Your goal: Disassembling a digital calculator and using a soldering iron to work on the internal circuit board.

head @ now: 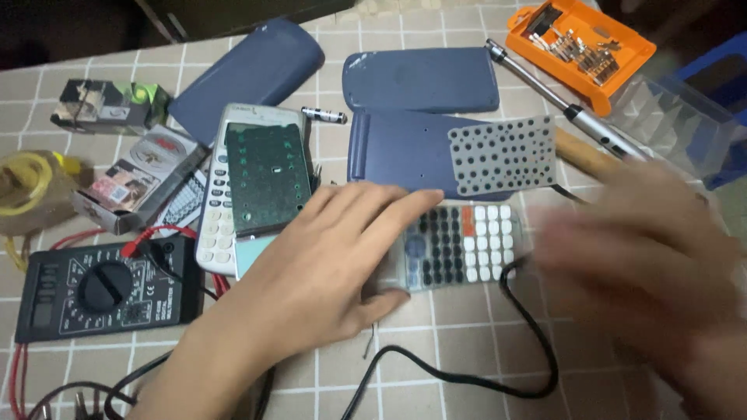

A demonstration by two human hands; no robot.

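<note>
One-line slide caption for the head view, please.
Left hand rests on a calculator among opened casings; blurred right hand hovers beside it.

Left hand (pixel 327 264) flat on the calculator (pixel 459 245).

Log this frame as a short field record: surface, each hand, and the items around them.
surface: tiled table
left hand: flat on the left end of a calculator with dark and white keys
right hand: motion-blurred, right of that calculator; hold unclear
behind: grey key membrane on a blue shell half
left: black multimeter, opened calculator with green circuit board
far right: orange bit case, screwdriver
</note>
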